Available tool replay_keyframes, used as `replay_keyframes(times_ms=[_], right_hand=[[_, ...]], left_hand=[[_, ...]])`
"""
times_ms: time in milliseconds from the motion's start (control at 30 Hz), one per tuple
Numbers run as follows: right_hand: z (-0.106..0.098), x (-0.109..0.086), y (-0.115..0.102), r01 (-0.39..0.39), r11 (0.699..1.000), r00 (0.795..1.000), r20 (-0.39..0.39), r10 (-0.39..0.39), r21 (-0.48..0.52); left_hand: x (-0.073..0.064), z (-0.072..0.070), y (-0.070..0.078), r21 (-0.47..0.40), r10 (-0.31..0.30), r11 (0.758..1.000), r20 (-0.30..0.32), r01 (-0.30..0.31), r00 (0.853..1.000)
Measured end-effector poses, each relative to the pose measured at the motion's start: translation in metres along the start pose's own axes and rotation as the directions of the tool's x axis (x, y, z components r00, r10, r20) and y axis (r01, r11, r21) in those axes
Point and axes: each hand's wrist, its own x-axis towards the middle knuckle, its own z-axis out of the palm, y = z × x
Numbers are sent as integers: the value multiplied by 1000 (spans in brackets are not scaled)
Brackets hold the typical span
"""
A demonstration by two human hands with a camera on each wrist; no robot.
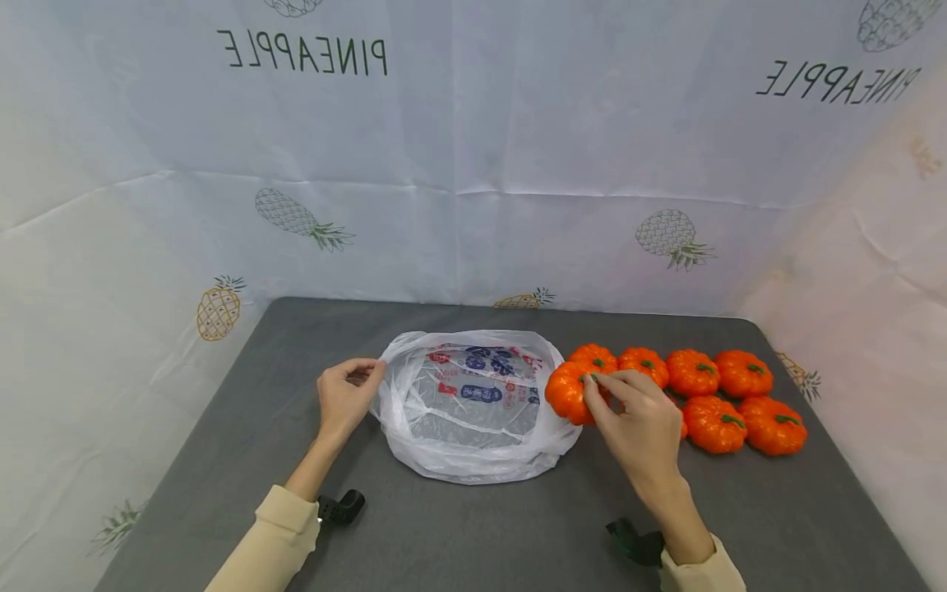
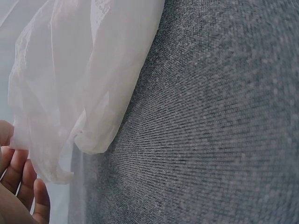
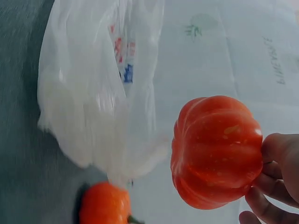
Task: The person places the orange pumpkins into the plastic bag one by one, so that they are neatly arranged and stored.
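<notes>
A white translucent plastic bag [image 1: 477, 467] with red and blue print stands on the table, its mouth spread wide. At its left rim my left hand [image 1: 349, 400] pinches the thin plastic [image 2: 58, 79] between thumb and fingertips. My right hand [image 1: 642, 426] holds a small orange toy pumpkin [image 1: 566, 393] by its green stem, just off the bag's right rim. In the right wrist view this pumpkin [image 3: 217, 151] is raised, its ribbed underside facing the camera, with the fingers [image 3: 271, 186] at its stem side.
Several more orange pumpkins [image 1: 713, 424] sit in two rows on the right of the grey table [image 1: 473, 534], partly hidden behind my right hand. A white curtain [image 1: 473, 123] with pineapple prints hangs behind the table and along its sides. Dark straps [image 1: 344, 507] show by both wrists.
</notes>
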Motion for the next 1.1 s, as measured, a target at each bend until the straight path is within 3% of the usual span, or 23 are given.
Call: replay_keyframes(times_ms=[667, 1100], right_hand=[[73, 1, -35, -10, 991, 993, 122, -6, 130], [122, -2, -59, -111, 975, 976, 208, 70, 193]], left_hand=[[1, -1, 0, 4, -25, 1000, 4, 25, 1000], [0, -1, 2, 4, -17, 1000, 7, 17, 1000]])
